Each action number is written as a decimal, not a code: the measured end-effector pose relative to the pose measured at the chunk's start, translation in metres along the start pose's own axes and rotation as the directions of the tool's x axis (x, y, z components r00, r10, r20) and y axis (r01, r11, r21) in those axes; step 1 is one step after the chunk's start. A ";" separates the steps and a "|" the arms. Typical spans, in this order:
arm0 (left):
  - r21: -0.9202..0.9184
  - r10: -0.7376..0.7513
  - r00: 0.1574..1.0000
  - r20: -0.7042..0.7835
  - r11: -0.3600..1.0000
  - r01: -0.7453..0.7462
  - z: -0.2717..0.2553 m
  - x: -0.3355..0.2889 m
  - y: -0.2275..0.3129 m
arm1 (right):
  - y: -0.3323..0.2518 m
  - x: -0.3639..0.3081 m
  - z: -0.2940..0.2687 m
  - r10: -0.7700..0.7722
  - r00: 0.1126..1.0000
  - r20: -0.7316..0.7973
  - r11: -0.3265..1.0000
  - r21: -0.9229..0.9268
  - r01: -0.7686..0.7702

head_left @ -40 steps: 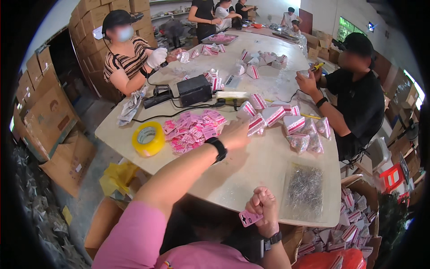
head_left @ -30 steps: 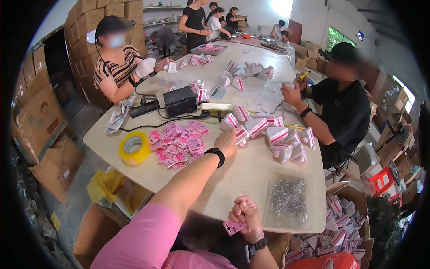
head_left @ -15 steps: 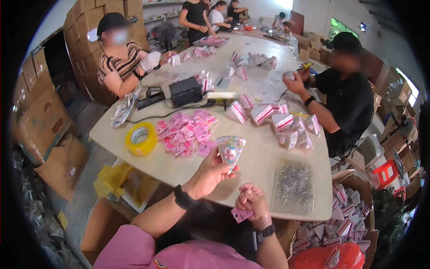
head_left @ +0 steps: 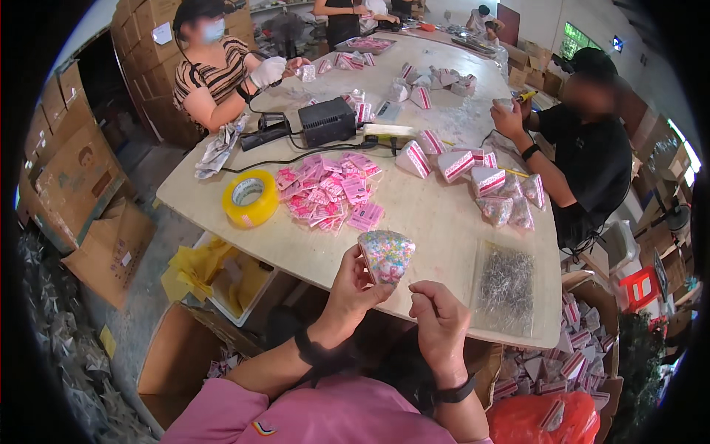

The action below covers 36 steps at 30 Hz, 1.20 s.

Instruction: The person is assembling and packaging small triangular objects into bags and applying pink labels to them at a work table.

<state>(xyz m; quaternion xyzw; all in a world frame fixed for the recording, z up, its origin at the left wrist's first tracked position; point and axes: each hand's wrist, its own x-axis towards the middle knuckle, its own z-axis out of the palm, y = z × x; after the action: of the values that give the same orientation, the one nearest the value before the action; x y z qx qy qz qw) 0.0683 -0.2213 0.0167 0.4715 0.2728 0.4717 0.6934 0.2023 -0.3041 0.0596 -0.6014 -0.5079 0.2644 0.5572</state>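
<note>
My left hand grips a wedge-shaped cake-slice ornament above the table's near edge, its sprinkle-speckled face showing pink, blue and yellow. Just right of its lower tip, my right hand is closed, thumb and forefinger pinched together; whatever lies in it is hidden or too small to make out. Beyond my left hand lies a loose heap of pink printed tags, beside a roll of yellow tape. A clear flat bag of thin metal pins rests to the right of my right hand.
More wedge ornaments sit mid-table. A black power unit trails a cable. One co-worker at right holds a yellow tool; another works at left. By my right side stand a carton of wedges and a red bag.
My right hand has risen close to the ornament's tip; the pink tag seen hanging from it is out of sight. The ornament has turned to show its sprinkled face more fully. My view has shifted.
</note>
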 end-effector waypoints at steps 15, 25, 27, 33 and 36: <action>0.079 0.126 0.992 0.007 0.989 -0.126 0.003 -0.003 -0.004 | -0.001 0.002 0.004 -0.189 0.982 -0.029 0.967 -0.178 0.181; 0.224 0.207 0.978 0.002 0.953 -0.202 -0.003 -0.002 -0.014 | -0.001 0.004 0.005 -0.195 0.979 -0.051 0.961 -0.207 0.181; 0.262 0.236 0.972 -0.003 0.938 -0.227 -0.003 -0.002 -0.015 | -0.001 0.004 0.006 -0.182 0.981 -0.067 0.965 -0.204 0.165; 0.343 0.317 0.948 -0.002 0.891 -0.297 -0.001 -0.004 -0.015 | 0.001 0.003 0.010 -0.126 0.987 -0.099 0.979 -0.174 0.108; 0.387 0.369 0.929 0.001 0.857 -0.341 -0.002 -0.002 -0.019 | 0.003 0.003 0.012 -0.113 0.987 -0.111 0.981 -0.167 0.094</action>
<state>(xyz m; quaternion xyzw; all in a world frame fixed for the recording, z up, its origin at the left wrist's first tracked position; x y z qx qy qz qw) 0.0727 -0.2244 -0.0014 0.6216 0.2928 0.5463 0.4790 0.1938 -0.2962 0.0551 -0.6320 -0.5238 0.1564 0.5493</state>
